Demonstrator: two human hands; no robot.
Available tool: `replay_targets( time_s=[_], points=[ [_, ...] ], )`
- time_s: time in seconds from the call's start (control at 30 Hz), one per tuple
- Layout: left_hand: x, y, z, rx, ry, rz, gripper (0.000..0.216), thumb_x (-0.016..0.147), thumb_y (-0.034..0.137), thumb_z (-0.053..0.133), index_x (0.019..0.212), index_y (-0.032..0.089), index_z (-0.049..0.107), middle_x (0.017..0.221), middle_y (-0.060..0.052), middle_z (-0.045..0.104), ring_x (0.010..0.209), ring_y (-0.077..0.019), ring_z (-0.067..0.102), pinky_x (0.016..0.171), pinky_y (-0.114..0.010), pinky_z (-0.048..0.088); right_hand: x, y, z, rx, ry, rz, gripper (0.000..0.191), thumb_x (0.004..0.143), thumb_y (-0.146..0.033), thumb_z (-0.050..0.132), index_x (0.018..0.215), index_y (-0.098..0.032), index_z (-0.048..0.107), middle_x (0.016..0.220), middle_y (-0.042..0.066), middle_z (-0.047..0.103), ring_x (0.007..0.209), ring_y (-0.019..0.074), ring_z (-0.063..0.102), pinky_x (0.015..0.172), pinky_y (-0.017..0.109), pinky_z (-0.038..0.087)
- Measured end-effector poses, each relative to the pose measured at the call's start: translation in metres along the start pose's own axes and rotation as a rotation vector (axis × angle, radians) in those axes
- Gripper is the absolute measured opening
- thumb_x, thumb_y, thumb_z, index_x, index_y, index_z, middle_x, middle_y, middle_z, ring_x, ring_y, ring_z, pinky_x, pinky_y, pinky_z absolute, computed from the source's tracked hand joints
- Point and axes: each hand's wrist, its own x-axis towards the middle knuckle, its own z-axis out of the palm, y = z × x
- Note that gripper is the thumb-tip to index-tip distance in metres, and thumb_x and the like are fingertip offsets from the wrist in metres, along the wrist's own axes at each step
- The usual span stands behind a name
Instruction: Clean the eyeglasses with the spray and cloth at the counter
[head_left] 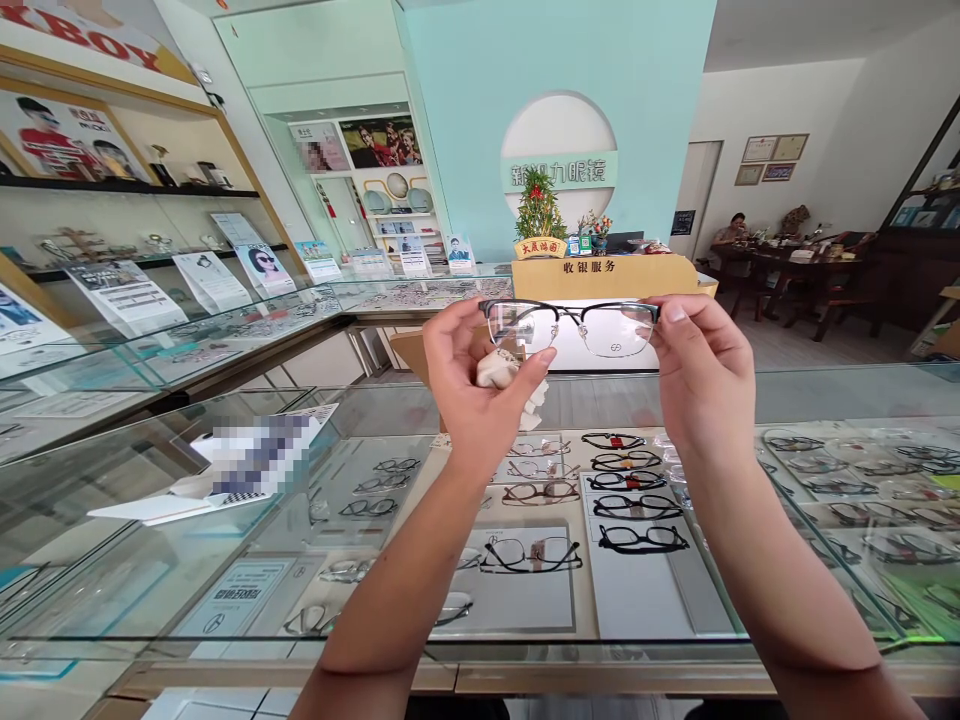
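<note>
- from where i stood, both hands held one pair of dark-browed eyeglasses (575, 318) level, well above the glass-topped surface (570, 648).
- the left hand (476, 390) was loosely curled, its fingers gripping the left end of the eyeglasses, its thumb spread wide near the lower edge of that lens.
- a crumpled pale cloth (496, 370) sat in the same hand, bunched between fingers and thumb.
- the right hand (709, 370) was pinched narrow, thumb and fingers on the right end.
- rows of other frames (637, 508) lay under the glass.
</note>
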Motion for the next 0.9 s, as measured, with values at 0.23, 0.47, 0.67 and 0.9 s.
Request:
replay_targets(
  time_s=[0.23, 0.47, 0.67, 0.9],
  points=[
    [0.003, 0.003, -0.004, -0.099, -0.089, -0.019, 0.072, 0.086, 0.050, 0.093, 0.139, 0.033, 0.048, 0.121, -0.006, 0.077, 0.093, -0.0208, 0.080, 0.084, -0.039, 0.067, 0.002, 0.003, -0.002, -0.010, -0.015, 0.059, 0.008, 0.099, -0.034, 0.073, 0.094, -0.030, 0.078, 0.101, 0.000, 0.081, 0.108, 0.0208, 0.077, 0.104, 0.042, 0.058],
    [0.001, 0.015, -0.002, -0.019, -0.035, -0.052, 0.070, 0.088, 0.066, 0.085, 0.136, 0.035, 0.044, 0.117, -0.008, 0.078, 0.099, -0.0258, 0.081, 0.080, -0.044, 0.067, 0.002, 0.008, -0.002, -0.038, -0.045, 0.098, 0.011, 0.099, -0.035, 0.072, 0.090, -0.030, 0.076, 0.100, -0.001, 0.081, 0.105, 0.0204, 0.078, 0.104, 0.043, 0.058],
    [0.005, 0.024, -0.004, -0.213, -0.036, -0.453, 0.079, 0.073, 0.074, 0.091, 0.127, 0.033, 0.051, 0.120, -0.007, 0.079, 0.090, -0.0207, 0.078, 0.069, -0.035, 0.062, 0.006, 0.004, -0.004, 0.044, -0.140, 0.116, 0.022, 0.098, -0.047, 0.067, 0.107, -0.030, 0.077, 0.113, 0.005, 0.082, 0.117, 0.0264, 0.077, 0.100, 0.046, 0.063],
    [0.017, 0.044, -0.002, -0.677, -0.236, -1.160, 0.052, 0.077, 0.063, 0.090, 0.099, 0.020, 0.072, 0.098, -0.005, 0.079, 0.052, -0.0037, 0.045, 0.041, -0.020, 0.033, 0.000, 0.008, 0.000, -0.155, -0.368, -0.151, 0.027, 0.093, -0.034, 0.082, 0.120, -0.037, 0.080, 0.129, 0.000, 0.080, 0.128, 0.0241, 0.072, 0.109, 0.048, 0.059]
  ],
)
